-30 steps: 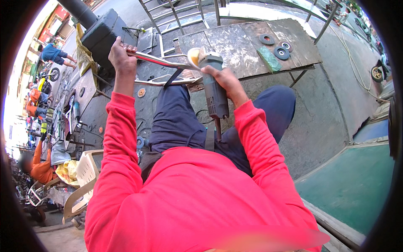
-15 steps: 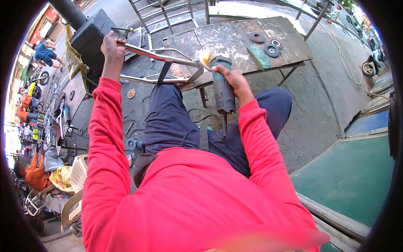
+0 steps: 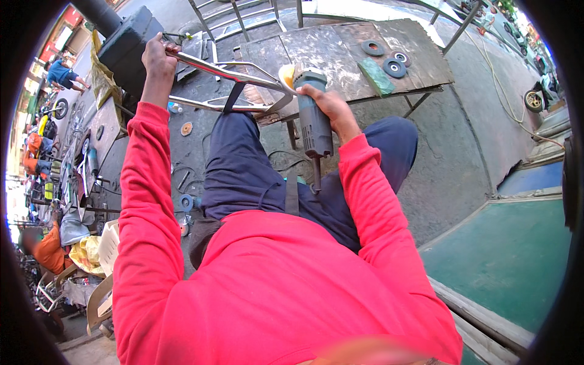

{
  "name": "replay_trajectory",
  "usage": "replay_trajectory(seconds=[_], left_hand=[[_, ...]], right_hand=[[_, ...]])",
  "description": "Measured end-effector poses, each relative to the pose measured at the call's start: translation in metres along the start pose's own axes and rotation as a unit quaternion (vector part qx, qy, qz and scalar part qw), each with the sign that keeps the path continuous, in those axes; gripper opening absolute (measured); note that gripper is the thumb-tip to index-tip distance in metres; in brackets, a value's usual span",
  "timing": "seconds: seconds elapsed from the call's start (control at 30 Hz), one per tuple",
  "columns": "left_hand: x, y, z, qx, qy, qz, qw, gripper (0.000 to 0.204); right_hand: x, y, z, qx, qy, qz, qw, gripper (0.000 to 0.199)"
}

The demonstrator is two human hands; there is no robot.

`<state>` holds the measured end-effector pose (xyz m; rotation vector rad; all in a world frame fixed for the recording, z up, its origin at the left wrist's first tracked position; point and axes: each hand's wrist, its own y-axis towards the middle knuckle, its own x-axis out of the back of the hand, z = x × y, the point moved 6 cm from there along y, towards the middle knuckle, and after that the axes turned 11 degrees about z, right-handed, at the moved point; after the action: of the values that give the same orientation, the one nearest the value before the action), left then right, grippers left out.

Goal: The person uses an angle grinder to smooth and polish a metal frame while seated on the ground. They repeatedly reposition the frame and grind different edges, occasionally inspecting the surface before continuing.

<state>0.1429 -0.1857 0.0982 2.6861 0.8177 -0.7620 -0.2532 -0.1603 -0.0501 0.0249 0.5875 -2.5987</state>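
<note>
My left hand (image 3: 159, 61) is closed around the far left end of a shiny metal tubular frame (image 3: 258, 79). This frame lies slantwise above my left knee, and a dark strap (image 3: 233, 97) crosses between its bars. My right hand (image 3: 333, 111) wraps round the upper body of a grey-blue angle grinder (image 3: 315, 135), whose tail points down toward my lap. A pale yellow buffing wheel (image 3: 286, 76) on the grinder's head is at the right, curved end of the frame; whether they touch, I cannot tell.
A worn wooden table (image 3: 340, 45) stands ahead, bearing a green block (image 3: 376, 76) and several round discs (image 3: 394, 68). A dark box-shaped metal block (image 3: 137, 52) is at the far left. Cables lie on the floor. A person in orange (image 3: 50, 250) sits at left near a plastic chair (image 3: 108, 249).
The grinder in my right hand has shifted a little left, with its wheel following along the frame's end. My left hand and the frame have moved slightly left and up.
</note>
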Motion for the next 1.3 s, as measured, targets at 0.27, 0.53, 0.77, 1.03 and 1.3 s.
replay_trajectory(seconds=[0.27,0.53,0.77,1.03,1.3], left_hand=[[-0.003,-0.013,-0.002,0.000,0.002,-0.004,1.000,0.026],[-0.014,-0.025,0.000,-0.022,0.011,0.011,1.000,0.024],[-0.007,-0.035,-0.004,-0.025,-0.013,-0.034,0.999,0.022],[-0.012,-0.038,-0.002,-0.035,-0.007,-0.018,0.999,0.023],[-0.003,-0.039,-0.001,-0.032,-0.008,-0.011,0.999,0.025]], right_hand=[[-0.007,-0.001,0.009,0.018,-0.017,-0.008,1.000,0.060],[-0.006,-0.002,0.006,0.001,-0.014,-0.004,1.000,0.060],[0.007,0.002,-0.001,-0.022,-0.030,-0.056,0.998,0.054],[-0.002,0.009,0.004,0.000,-0.008,-0.010,1.000,0.060],[-0.003,0.016,0.005,-0.003,-0.008,-0.017,1.000,0.061]])
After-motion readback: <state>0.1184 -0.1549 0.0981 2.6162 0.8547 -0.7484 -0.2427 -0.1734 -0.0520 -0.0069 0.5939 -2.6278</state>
